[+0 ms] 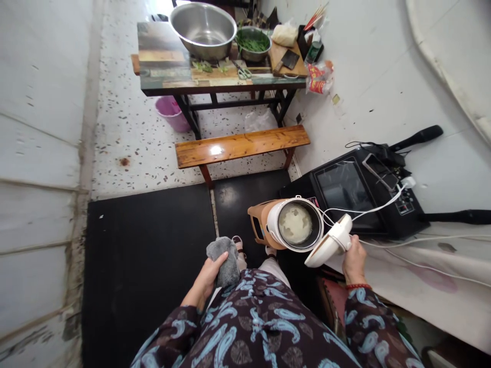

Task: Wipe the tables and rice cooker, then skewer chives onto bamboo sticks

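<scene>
My left hand [211, 271] is closed around a folded grey cloth [226, 260] in front of my body. On the right, my right hand [355, 259] grips the edge of a white lid [329, 242], which is tilted beside the rice cooker. The white rice cooker [273, 221] is uncovered and stands on a tan plastic stool [262, 232]. Inside its dark pot lies a pale, whitish mass that looks like cooked rice [295, 225]. Whether the lid touches the cooker's rim I cannot tell.
A black speaker unit [345, 189] with white cables stands right of the cooker. Ahead are a wooden bench [245, 145] and a table [164, 56] bearing a large steel basin [203, 30], a bowl of greens [253, 43], scissors [243, 72] and a cleaver [288, 60]. A pink bucket [172, 113] is underneath.
</scene>
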{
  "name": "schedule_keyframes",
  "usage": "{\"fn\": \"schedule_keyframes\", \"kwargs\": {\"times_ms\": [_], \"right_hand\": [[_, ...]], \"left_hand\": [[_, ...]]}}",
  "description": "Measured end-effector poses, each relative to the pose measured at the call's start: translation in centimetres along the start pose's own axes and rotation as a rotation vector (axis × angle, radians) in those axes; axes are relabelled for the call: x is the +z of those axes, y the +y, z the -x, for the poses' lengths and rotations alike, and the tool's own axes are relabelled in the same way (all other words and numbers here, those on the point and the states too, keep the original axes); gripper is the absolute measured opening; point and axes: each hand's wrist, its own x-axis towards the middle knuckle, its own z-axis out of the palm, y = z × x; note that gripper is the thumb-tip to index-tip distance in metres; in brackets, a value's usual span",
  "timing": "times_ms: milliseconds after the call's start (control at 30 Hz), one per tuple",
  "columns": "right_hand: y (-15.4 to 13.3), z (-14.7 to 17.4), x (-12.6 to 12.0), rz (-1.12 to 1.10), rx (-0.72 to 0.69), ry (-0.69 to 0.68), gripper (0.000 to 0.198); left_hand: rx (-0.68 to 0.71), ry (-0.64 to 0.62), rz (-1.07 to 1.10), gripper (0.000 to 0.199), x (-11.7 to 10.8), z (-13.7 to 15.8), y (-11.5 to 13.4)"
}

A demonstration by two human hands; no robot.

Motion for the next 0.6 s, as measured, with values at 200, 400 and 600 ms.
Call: {"fn": "schedule_keyframes", "kwargs": {"times_ms": [200,400,600], "right_hand": [[-0.2,-0.1,1.2,0.128,-0.065,-0.040,0.061],[-0.2,-0.8,4.5,0.267,-0.191,-0.182,0.061],[-0.4,-1.1,9.3,0.380,-0.344,-0.410,0.058]], "left_hand": [[0.008,0.014,0.013,0.069,-0.5,0.4,-0.7],[0.033,-0.003,0.047,0.069,-0.5,1.5,-0.7],[0.054,0.038,0.046,0.066,-0.3,2.9,-0.8]]}}
